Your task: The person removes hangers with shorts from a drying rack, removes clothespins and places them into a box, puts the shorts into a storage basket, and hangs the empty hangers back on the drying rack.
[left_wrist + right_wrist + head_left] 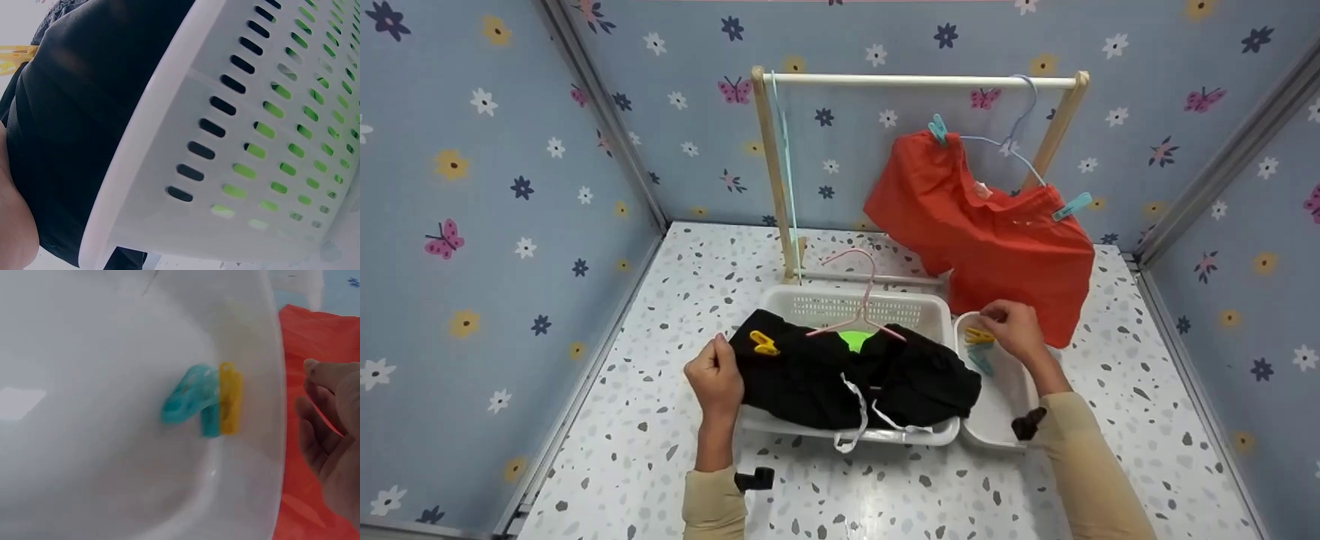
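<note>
Black shorts with a white drawstring lie over the white basket. My left hand grips their left end, the fingers curled; the left wrist view shows only part of that hand. A yellow clothespin sits on the waistband near it. A pink hanger lies against the shorts, hook upward. My right hand is over the back rim of a small white basin, fingers loosely bent and nothing seen between them. In the basin are a yellow clothespin and teal clothespins.
Behind stands a rack with a white bar. Red shorts hang from its right side on a blue hanger, held by teal clothespins. A pale teal hanger hangs at its left post. Something bright green shows in the basket.
</note>
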A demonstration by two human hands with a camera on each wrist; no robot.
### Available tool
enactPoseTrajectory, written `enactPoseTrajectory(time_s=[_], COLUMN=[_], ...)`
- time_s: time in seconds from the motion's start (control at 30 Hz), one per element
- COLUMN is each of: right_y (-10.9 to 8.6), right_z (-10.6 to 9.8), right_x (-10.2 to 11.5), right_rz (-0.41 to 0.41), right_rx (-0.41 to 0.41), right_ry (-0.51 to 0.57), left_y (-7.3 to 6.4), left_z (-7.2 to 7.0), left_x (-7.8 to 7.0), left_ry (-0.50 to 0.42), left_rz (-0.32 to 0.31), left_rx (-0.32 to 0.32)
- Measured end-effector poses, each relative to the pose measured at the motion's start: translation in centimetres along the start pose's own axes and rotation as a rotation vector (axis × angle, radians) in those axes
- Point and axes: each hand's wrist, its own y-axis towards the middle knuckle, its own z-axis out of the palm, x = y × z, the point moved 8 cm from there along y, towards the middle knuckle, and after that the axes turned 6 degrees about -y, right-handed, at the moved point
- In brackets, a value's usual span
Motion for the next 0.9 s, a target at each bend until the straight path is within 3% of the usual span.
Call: enactPoseTrajectory(time_s=[0.13, 0.23, 0.43, 0.53, 0.63, 0.7, 0.9], right_y=[-1.2, -2.2, -3.5, -4.0, -4.6, -5.2, -7.1], right_z=[-2.3, -3.8, -5.5, -6.6, -7.6, -7.5, -5.0], right_x=[1.5, 3.0, 5.7, 8.3, 11.7, 14.2, 19.2], right_rz=[0.044, 0.032, 0.036, 0.014, -0.038, -0.118, -0.333], right_rx=[-0.102, -0.158, -0.174, -0.181, -0.211, -0.215, -0.239], right_ry=[0.138, 0.236, 0.34, 0.347, 0.353, 0.36, 0.384], left_y=[-0.1, -0.1, -0.1, -0.1, -0.1, -0.1, -0.1], left_z=[-0.1, -0.2, -0.4, -0.5, -0.5, -0.5, -0.4], left_x=[-0.1, -0.2, -0.6, -0.9, -1.1, -1.2, -0.8], left_ry=[0.013, 0.021, 0.023, 0.02, 0.021, 0.024, 0.033], left_rz=[-0.003, 0.0, 0.008, 0.014, 0.017, 0.02, 0.063], left_rx=[0.003, -0.002, -0.006, -0.013, -0.021, -0.028, -0.046])
